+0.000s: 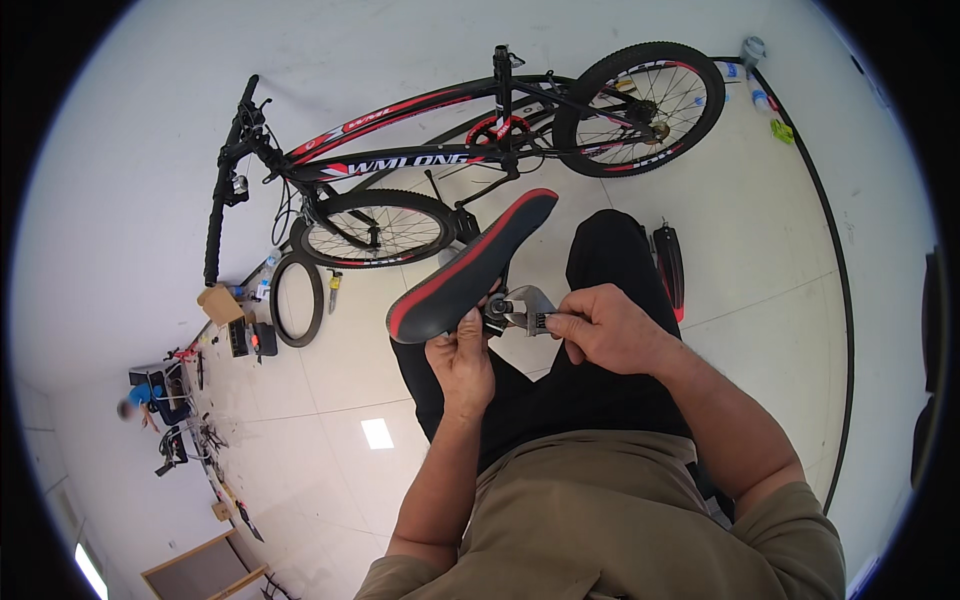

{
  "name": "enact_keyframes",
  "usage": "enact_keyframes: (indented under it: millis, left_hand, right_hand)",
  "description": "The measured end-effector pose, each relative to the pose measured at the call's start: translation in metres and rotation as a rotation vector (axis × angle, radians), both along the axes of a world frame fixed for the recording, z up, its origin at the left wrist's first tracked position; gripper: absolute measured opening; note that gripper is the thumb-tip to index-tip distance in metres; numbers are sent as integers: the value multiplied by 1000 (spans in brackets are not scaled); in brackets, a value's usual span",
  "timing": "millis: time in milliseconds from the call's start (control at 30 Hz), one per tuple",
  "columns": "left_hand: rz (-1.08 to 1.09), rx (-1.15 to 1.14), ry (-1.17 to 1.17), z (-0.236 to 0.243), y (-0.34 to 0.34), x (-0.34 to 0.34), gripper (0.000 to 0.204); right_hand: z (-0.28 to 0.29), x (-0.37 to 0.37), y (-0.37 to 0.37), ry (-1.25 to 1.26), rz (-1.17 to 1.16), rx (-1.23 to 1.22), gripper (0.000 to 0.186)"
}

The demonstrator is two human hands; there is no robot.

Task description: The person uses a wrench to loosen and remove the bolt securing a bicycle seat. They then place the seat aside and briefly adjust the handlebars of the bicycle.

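A black bicycle saddle with red edges (465,270) lies tilted over my lap, its nose up and to the right. My left hand (460,370) grips it from below near the wide rear end, thumb up against its underside. Just right of that thumb, the silver head of an adjustable wrench (530,305) is at the metal clamp (496,310) under the saddle. My right hand (610,330) is closed on the wrench's handle. Whether the jaws sit tightly on a nut is too small to tell, and much of the clamp is hidden.
A black-and-red bicycle (400,110) lies ahead against the wall. A loose tire (316,300), yellow tool (333,290) and cardboard box (217,303) are left. A black-red fender (668,265) is right of my knee, bottles (760,100) are far right, a person (150,400) far left.
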State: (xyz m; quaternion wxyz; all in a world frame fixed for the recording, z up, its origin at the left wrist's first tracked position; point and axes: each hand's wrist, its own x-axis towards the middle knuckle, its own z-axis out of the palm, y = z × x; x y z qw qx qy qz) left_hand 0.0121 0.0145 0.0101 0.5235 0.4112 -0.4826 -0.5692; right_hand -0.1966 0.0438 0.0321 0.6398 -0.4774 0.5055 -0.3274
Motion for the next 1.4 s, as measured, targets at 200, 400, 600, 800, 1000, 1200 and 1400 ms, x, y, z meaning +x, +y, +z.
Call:
enact_keyframes:
  millis: [200,400,600,800,1000,1200,1400]
  left_hand:
    - [-89,90,25,3,-3,6,30]
    - [-68,26,-20,-4,-1,2,31]
    - [-64,85,31,3,0,-2,30]
    - [-30,100,43,8,0,-6,28]
    - [130,37,114,9,12,-22,25]
    - [235,21,-28,10,19,-32,19]
    - [229,12,173,9,-1,-24,25]
  right_hand:
    - [11,1,-1,-94,5,163,27]
    - [5,2,-1,-68,11,123,27]
    - [9,-1,-2,-88,10,152,27]
    - [7,1,-1,-65,-16,74,27]
    - [0,24,12,-340,-171,245,28]
    - [0,44,25,-508,-279,336,29]
    - [9,34,19,-384,-246,280,29]
